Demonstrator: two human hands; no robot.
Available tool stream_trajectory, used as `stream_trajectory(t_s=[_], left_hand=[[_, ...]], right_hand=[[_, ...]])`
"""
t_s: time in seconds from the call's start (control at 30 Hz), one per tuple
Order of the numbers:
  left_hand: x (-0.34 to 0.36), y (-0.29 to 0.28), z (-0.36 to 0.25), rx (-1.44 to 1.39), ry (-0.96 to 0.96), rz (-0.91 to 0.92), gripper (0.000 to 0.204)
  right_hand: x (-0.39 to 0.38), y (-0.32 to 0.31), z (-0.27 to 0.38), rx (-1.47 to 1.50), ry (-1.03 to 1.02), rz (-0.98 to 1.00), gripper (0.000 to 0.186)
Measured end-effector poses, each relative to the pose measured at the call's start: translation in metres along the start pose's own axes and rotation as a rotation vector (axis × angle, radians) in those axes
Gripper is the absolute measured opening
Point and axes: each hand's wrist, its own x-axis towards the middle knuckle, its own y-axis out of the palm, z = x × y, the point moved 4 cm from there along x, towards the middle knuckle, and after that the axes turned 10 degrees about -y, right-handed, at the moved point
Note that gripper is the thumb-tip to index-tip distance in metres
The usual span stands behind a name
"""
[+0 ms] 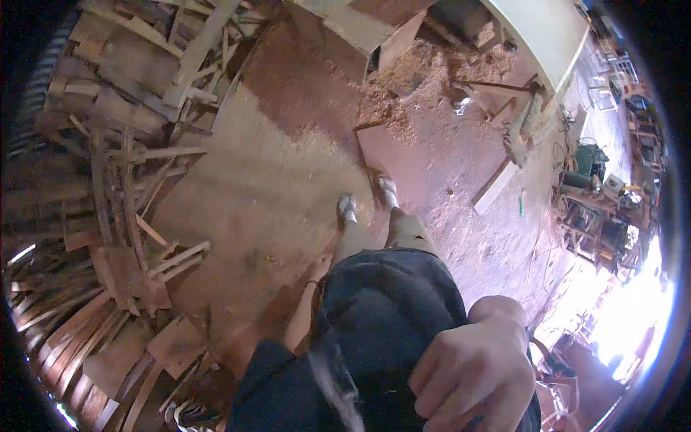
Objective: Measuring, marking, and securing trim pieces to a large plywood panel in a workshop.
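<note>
My right hand [475, 367] is raised close in front of my dark shirt [389, 309], its back toward the view. The fingers curl downward and together, and whatever lies inside them is hidden. My left arm hangs down at my side with a band round the wrist. Only a small part of my left hand [321, 266] shows beside my thigh, and its fingers cannot be made out. A pale, blurred strap or cord [337, 385] hangs in front of the shirt.
Stacked wood offcuts [129, 165] and curved wooden pieces [86, 331] crowd the left. Wood shavings [403, 93] cover the floor ahead, near a large pale panel [547, 32]. A wooden beam [497, 186] lies right of my feet. Green machinery [586, 162] stands far right.
</note>
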Motion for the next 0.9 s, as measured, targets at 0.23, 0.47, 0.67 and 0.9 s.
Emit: stream_trajectory(t_s=[0.23, 0.47, 0.67, 0.9], left_hand=[[0.017, 0.029, 0.077, -0.161, 0.094, -0.077, 0.049], [-0.027, 0.006, 0.019, -0.575, -0.210, 0.217, 0.035], [0.013, 0.022, 0.048, -0.397, -0.338, 0.293, 0.032], [-0.046, -0.005, -0.145, 0.173, -0.040, 0.398, 0.032]], right_hand=[[0.032, 0.020, -0.051, 0.042, 0.067, 0.007, 0.036], [0.025, 0.015, -0.076, 0.024, 0.153, 0.000, 0.042], [0.015, 0.006, -0.034, -0.859, 0.645, 0.567, 0.042], [-0.287, -0.079, -0.002, -1.335, 1.350, -0.456, 0.030]])
